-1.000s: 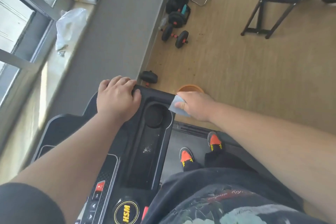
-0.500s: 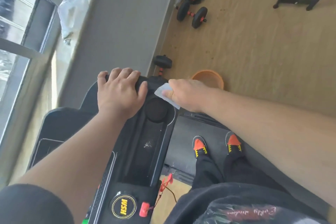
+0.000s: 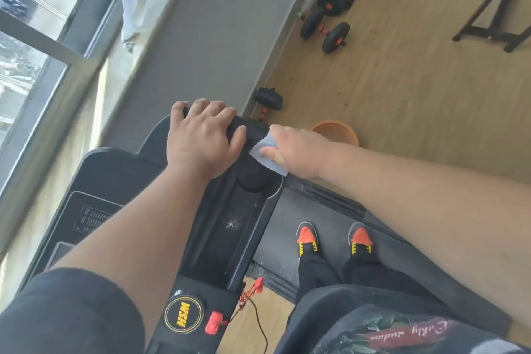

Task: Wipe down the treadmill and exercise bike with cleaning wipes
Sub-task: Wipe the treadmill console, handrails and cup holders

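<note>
The left hand [image 3: 202, 139] clamps the treadmill [image 3: 230, 241] console's far end; the right hand [image 3: 293, 149] pinches a wipe [image 3: 265, 156] against its near edge there.

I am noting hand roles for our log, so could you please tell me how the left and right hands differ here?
The left hand grips the treadmill handlebar bare, fingers curled over it; the right hand presses a pale wipe against the bar's end. The left hand sits nearer the window, the right nearer the orange bowl. Both rest on the same black console.
</note>
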